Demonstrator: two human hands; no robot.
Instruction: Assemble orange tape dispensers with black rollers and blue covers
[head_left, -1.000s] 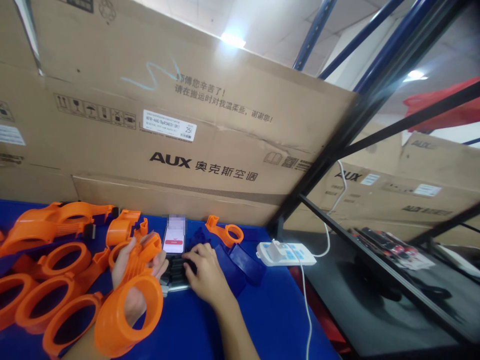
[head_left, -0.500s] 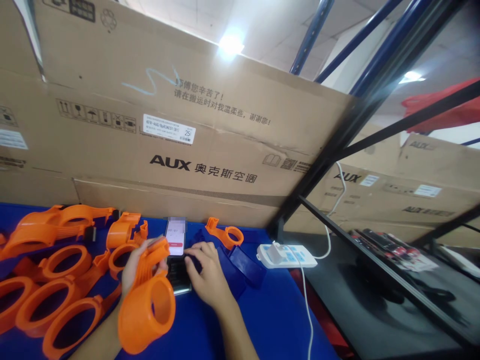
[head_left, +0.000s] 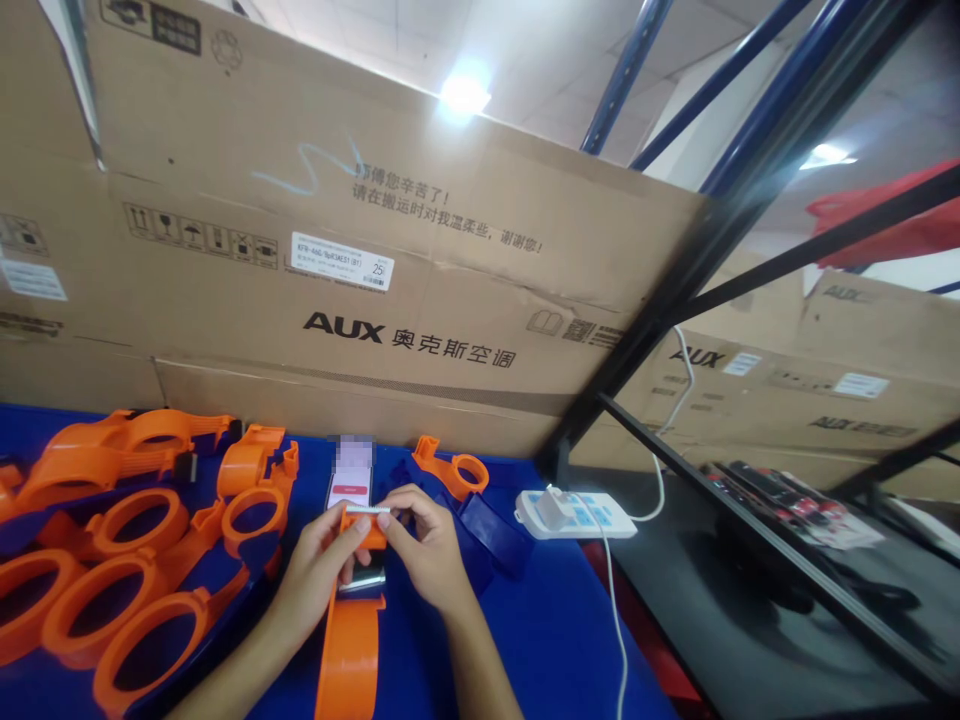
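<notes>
My left hand grips the neck of an orange plastic tape dispenser, whose ring end points down toward me, seen edge-on. My right hand pinches a thin silvery blade strip against the top of the dispenser's head. Both hands are closed, meeting just in front of a phone lying on the blue table. A dark stack of small parts shows under the hands.
Several orange dispenser bodies lie at the left on the blue table. One more orange piece and dark blue parts lie right of the phone. A white power strip with cable sits at the table's right edge. Cardboard boxes stand behind.
My left hand turned the dispenser from ring-facing to edge-on and brought it to the middle. My right hand lifted off the dark stack with a silvery strip and set it on the dispenser's head.
</notes>
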